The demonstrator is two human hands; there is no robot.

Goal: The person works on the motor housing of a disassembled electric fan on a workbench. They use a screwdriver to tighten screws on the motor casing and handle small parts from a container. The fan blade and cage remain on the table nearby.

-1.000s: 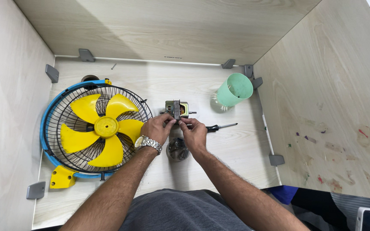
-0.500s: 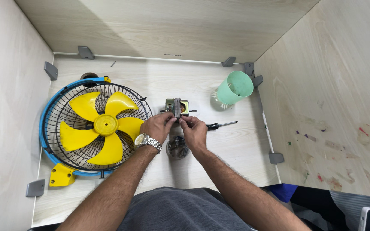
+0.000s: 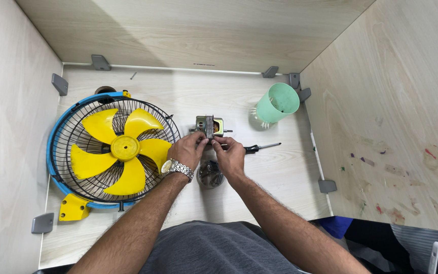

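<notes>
While a small fan motor [image 3: 209,126] is kept near the middle of the tabletop [image 3: 280,172], it is pinched from both sides: the left hand [image 3: 188,150] is closed on its left, the right hand [image 3: 229,153] on its right. Its shaft runs crosswise. A screwdriver [image 3: 259,147] lies just right, a caged yellow fan [image 3: 115,149] left, a green cup [image 3: 277,103] toward the far right corner.

Bright even overhead light, soft shadow across the back panel, sharp focus, slight wide-angle edge distortion
</notes>
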